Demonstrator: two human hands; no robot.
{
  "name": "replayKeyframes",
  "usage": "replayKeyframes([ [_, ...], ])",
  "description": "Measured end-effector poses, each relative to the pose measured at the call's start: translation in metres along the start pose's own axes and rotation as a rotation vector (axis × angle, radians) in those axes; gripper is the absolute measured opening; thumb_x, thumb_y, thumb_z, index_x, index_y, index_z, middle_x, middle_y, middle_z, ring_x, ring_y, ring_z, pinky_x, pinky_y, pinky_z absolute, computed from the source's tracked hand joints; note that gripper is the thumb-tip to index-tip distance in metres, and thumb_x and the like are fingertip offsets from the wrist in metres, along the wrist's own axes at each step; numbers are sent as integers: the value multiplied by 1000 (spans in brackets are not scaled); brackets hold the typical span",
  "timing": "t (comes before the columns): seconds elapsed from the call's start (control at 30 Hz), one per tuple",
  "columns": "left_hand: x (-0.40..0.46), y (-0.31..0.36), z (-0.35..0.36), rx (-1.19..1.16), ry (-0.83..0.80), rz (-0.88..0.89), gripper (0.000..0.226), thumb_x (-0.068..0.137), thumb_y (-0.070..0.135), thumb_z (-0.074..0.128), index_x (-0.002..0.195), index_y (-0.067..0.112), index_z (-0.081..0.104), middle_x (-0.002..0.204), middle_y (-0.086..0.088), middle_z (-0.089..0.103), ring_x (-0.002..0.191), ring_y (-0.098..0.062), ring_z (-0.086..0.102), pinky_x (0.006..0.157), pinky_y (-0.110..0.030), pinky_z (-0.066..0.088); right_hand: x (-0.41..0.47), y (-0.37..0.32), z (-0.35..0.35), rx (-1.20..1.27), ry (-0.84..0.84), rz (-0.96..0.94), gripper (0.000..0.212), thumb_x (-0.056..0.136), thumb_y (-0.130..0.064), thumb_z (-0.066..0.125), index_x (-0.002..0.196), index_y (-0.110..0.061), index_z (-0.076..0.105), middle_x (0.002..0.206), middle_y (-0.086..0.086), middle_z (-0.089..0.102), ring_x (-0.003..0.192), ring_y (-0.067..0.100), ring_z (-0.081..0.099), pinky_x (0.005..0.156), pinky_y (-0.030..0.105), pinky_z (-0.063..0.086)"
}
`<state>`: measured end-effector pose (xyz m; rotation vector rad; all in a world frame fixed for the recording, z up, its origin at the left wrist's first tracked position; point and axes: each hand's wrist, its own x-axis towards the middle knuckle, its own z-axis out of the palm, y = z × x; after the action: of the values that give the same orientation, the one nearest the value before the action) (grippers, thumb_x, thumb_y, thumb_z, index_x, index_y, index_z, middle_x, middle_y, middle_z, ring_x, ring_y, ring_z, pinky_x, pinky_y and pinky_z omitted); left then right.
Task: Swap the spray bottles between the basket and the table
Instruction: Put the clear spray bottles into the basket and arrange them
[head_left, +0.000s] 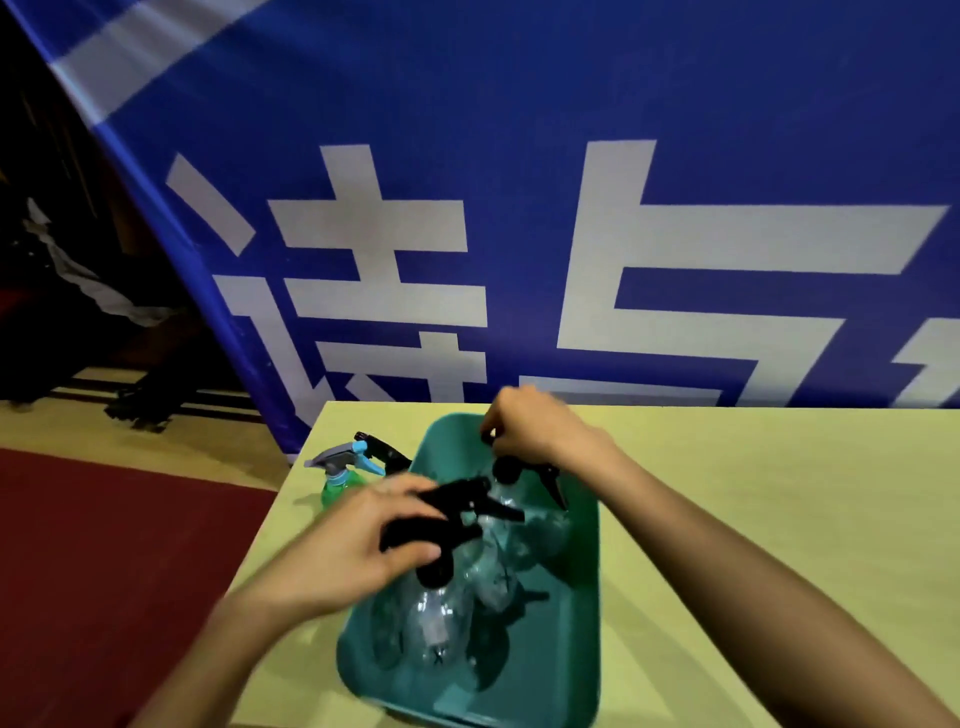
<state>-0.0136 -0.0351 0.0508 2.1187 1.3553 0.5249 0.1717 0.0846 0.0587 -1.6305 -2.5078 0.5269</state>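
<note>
A green basket (584, 597) sits on the yellow table (753, 519). Inside it stand clear spray bottles with black trigger heads. My left hand (358, 540) grips the black head of the near clear bottle (436, 618). My right hand (530, 423) holds the black head of the far clear bottle (524, 514), at the basket's back. Left of the basket, on the table, stands a green bottle (337, 486) with a grey and blue trigger, and the black trigger of another bottle (379, 449) shows behind it.
A big blue banner (519, 208) with white characters rises right behind the table's far edge. The table's left edge runs close to the green bottle; beyond it lie a red carpet (104, 571) and dark furniture.
</note>
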Motion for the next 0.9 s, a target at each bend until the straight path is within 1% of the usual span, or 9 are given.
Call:
replayKeyframes([
  [0.07, -3, -17, 37, 63, -63, -100, 24, 82, 22, 68, 104, 29, 67, 123, 20, 51, 114, 2, 50, 107, -23, 36, 7, 5, 31, -3, -90, -16, 34, 83, -6, 59, 114, -15, 68, 118, 14, 68, 106, 33, 64, 88, 43, 55],
  [0.17, -10, -34, 70, 98, 5, -185, 24, 82, 24, 67, 106, 25, 67, 127, 19, 39, 119, -9, 49, 104, -16, 30, 17, 8, 71, -9, -181, -49, 35, 83, -2, 58, 113, -16, 69, 117, 13, 69, 106, 31, 65, 89, 42, 55],
  [0.33, -28, -44, 85, 104, 80, -213, 22, 80, 22, 68, 101, 30, 66, 129, 24, 30, 112, 2, 48, 89, 8, 21, 28, 8, 110, 27, -202, -58, 33, 84, -5, 57, 115, -13, 67, 117, 13, 69, 107, 31, 64, 91, 41, 54],
  [0.43, -42, -47, 102, 111, 37, -217, 25, 78, 22, 70, 100, 34, 66, 137, 29, 20, 96, 11, 53, 88, 2, 30, 29, 10, 126, 34, -210, -51, 32, 85, -7, 55, 116, -10, 66, 115, 18, 68, 107, 35, 62, 91, 41, 53],
  [0.5, -47, -49, 107, 72, 46, -249, 28, 76, 24, 72, 99, 39, 66, 136, 31, 23, 90, 13, 54, 90, -4, 36, 30, 10, 134, 56, -220, -53, 31, 87, -6, 52, 115, -9, 66, 114, 21, 68, 106, 36, 62, 91, 39, 51],
  [0.6, -47, -48, 107, 37, 111, -265, 38, 75, 26, 73, 101, 50, 60, 119, 30, 42, 100, 9, 54, 96, -11, 41, 33, 8, 139, 95, -238, -76, 34, 91, -8, 49, 122, -14, 61, 122, 19, 65, 109, 35, 61, 98, 41, 49],
  [0.67, -47, -47, 106, 53, 130, -267, 43, 76, 25, 72, 106, 51, 55, 104, 26, 49, 96, 5, 56, 92, -17, 47, 33, 5, 141, 59, -268, -95, 38, 93, -11, 47, 129, -19, 55, 126, 18, 62, 112, 36, 60, 100, 44, 48],
  [0.77, -50, -45, 103, 110, 138, -285, 39, 77, 28, 70, 109, 46, 55, 104, 19, 53, 100, -2, 56, 86, -19, 49, 34, 5, 140, 2, -360, -90, 48, 92, -14, 46, 138, -27, 42, 131, 18, 57, 117, 37, 55, 101, 46, 46],
  [0.9, -54, -42, 97, 194, 138, -273, 31, 78, 32, 67, 106, 42, 57, 93, 21, 44, 92, -5, 57, 72, -17, 46, 35, 6, 136, 82, -426, -87, 65, 87, -11, 55, 146, -18, 28, 140, 19, 50, 126, 36, 47, 104, 45, 42],
])
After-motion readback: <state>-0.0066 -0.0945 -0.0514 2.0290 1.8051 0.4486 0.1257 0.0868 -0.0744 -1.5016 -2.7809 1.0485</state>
